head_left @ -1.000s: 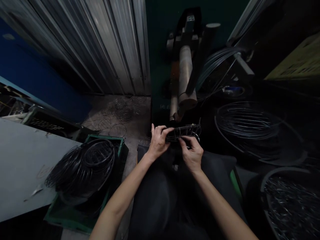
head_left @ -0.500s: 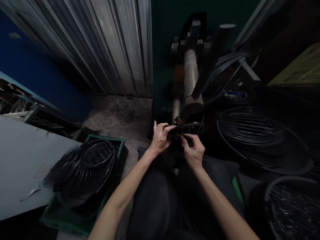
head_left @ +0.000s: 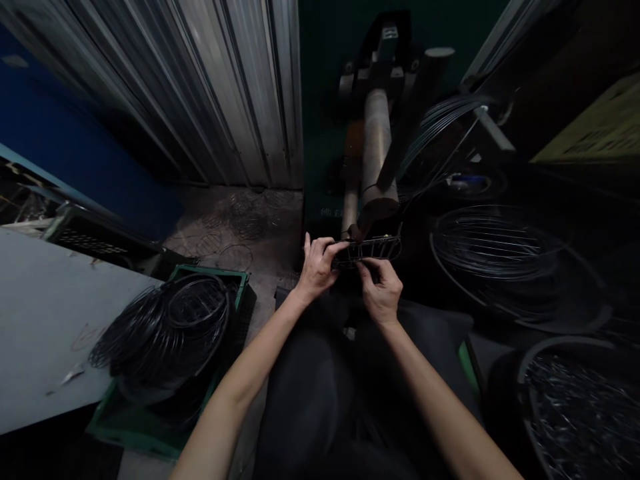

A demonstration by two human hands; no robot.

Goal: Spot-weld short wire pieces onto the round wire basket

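Both hands are at a small dark wire frame [head_left: 380, 249], which lies just below the metal arms of a machine [head_left: 379, 143]. My left hand [head_left: 318, 270] grips the frame's left end, with thumb and forefinger closed on it and the other fingers raised. My right hand [head_left: 383, 288] pinches at the frame's lower edge near its middle. Whether a separate small piece sits in the right fingers is hidden. The machine's lower electrode tip [head_left: 355, 232] meets the frame's upper side, close to the left fingertips; exact contact is too dark to tell.
At the left, a green crate [head_left: 135, 427] bears a heap of round black wire racks [head_left: 165, 327]. More wire rings [head_left: 235, 257] lie on the floor. A basin at the right holds wire rings [head_left: 495, 243]; below it stands a tub of small metal pieces [head_left: 585, 407].
The view has shifted slightly, so the scene sits a little higher and further left. Both hands keep their grip at the wire frame, whose right end now tilts up slightly more.
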